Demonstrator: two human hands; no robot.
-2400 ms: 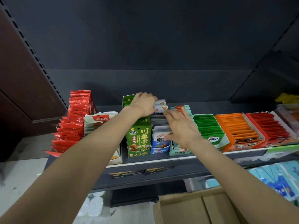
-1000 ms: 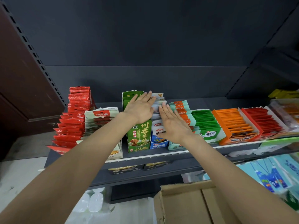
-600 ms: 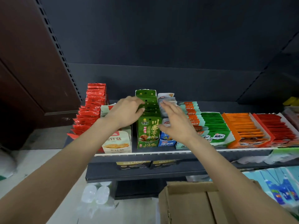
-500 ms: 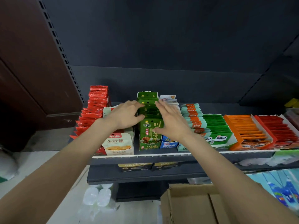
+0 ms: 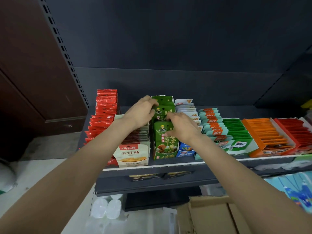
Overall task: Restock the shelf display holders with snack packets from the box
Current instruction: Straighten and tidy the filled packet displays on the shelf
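Both my hands have shifted onto the green packets (image 5: pixel 163 114) standing in the green holder (image 5: pixel 166 149) on the shelf (image 5: pixel 152 166): left hand (image 5: pixel 140 114) curls its fingers over the rear packets, right hand (image 5: pixel 182 127) pinches the front ones. The cardboard box (image 5: pixel 209 217) sits below.

Green packets (image 5: pixel 164 132), red packets (image 5: pixel 103 114), orange packets (image 5: pixel 268 132), brown box (image 5: pixel 211 217).
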